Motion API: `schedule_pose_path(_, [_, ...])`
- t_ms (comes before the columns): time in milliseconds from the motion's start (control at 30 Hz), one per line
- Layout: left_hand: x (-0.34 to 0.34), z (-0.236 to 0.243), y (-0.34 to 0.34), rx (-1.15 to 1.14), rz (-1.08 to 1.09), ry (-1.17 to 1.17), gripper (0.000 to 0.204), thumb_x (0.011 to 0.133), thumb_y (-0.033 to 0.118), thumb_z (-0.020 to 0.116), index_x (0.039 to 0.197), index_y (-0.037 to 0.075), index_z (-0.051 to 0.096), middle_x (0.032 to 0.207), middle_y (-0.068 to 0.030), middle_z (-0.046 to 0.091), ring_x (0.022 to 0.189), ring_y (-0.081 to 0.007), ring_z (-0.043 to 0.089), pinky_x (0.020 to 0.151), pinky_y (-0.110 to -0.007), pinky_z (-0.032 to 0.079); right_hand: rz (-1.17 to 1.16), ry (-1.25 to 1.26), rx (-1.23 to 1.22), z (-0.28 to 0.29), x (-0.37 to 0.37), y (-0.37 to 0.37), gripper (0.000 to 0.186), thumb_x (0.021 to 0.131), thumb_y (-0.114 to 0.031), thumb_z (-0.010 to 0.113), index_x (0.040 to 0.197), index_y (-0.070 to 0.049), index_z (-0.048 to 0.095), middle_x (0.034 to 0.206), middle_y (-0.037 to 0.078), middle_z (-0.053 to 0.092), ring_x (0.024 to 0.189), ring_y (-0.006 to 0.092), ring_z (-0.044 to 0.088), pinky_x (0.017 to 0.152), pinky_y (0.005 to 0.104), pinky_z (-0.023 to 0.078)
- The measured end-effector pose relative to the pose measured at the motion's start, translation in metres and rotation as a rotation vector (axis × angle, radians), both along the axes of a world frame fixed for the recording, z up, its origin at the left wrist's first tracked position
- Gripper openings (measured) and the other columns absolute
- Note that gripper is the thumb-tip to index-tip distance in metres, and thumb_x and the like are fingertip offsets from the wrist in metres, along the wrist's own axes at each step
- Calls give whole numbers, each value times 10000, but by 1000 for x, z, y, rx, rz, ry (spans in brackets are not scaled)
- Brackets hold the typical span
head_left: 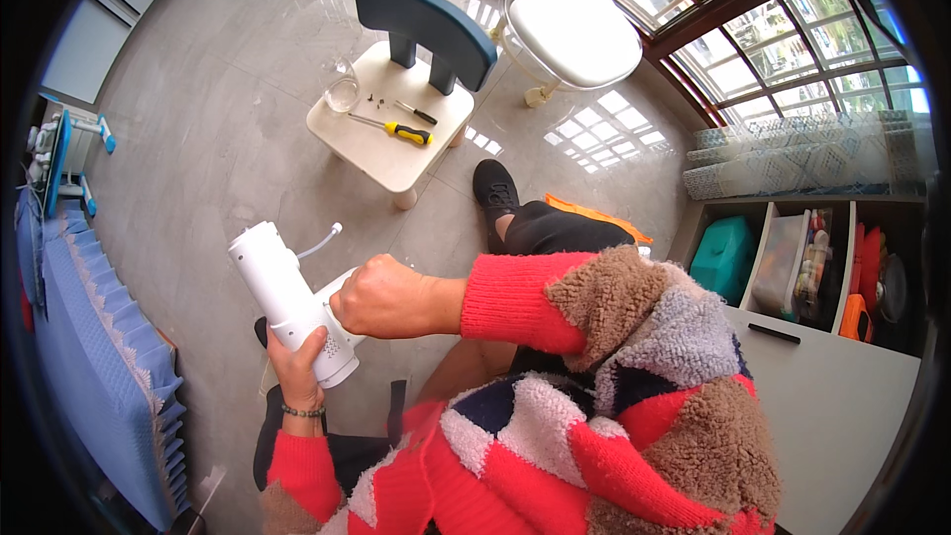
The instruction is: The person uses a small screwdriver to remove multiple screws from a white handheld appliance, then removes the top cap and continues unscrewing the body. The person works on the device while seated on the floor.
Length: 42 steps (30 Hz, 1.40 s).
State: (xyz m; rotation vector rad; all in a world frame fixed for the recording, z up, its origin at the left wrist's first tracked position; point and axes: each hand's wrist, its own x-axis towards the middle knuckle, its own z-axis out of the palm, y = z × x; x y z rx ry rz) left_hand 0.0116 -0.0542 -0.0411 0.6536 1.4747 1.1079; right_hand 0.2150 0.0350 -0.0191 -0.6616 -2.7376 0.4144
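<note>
My left hand (297,372) grips a white cylindrical appliance (267,279) with a side handle and a short white tube (319,241). My right hand (391,297) is closed against the appliance's side, knuckles up; whatever its fingers hold is hidden. Beyond them, on the seat of a small chair (347,139) with a dark backrest, lie a yellow-and-black screwdriver (404,133), a smaller dark-handled screwdriver (419,113) and several tiny dark pieces (378,102), beside a clear container (342,89).
A white chair (575,30) stands by the window (773,30). A cabinet (822,406) with open cubbies is at right, an orange item (604,215) lies beyond my leg, and blue quilted furniture (99,357) lines the left. My shoe (495,188) rests on the tiled floor.
</note>
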Motion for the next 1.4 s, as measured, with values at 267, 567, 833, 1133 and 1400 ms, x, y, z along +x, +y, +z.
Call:
schedule_pose_path(267, [-2, -4, -2, 217, -82, 567, 663, 677, 129, 799, 1233, -7, 465, 1105, -118, 576, 1023, -242, 582, 911, -372, 457, -550, 150, -1375, -18, -7, 7, 310, 890, -287, 656, 730, -23, 622, 518, 24, 469, 431, 157, 438, 384, 345, 311])
schedule_pose_path(567, [-11, 11, 24, 228, 75, 367, 570, 700, 60, 768, 1190, -6, 486, 1070, -98, 585, 953, -210, 596, 847, -344, 485, -436, 389, -1010, -22, -23, 17, 270, 867, -246, 691, 792, -2, 603, 534, 48, 446, 505, 185, 499, 455, 373, 372])
schedule_pose_path(833, [-11, 17, 24, 157, 102, 152, 562, 714, 13, 745, 1211, -3, 484, 1076, -83, 581, 936, -174, 584, 848, -313, 480, -84, 152, 70, -6, -12, 25, 92, 736, -107, 618, 734, -33, 564, 719, 130, 621, 633, 331, 635, 497, 425, 487])
schedule_pose_path(1133, [-12, 16, 17, 320, -14, 628, 637, 673, 134, 794, 1213, 7, 480, 1043, -143, 629, 948, -272, 636, 846, -378, 490, -293, 267, -380, -15, -22, 14, 172, 843, -186, 611, 752, -40, 605, 537, 111, 534, 495, 292, 547, 429, 419, 381])
schedule_pose_path(1400, [-4, 24, 24, 361, 1, 781, 614, 672, 126, 793, 1194, 21, 487, 1014, -149, 647, 926, -298, 656, 814, -386, 505, -555, 341, -1903, -12, -15, 30, 313, 970, -248, 530, 765, -34, 630, 545, -64, 318, 452, 64, 200, 411, 266, 142])
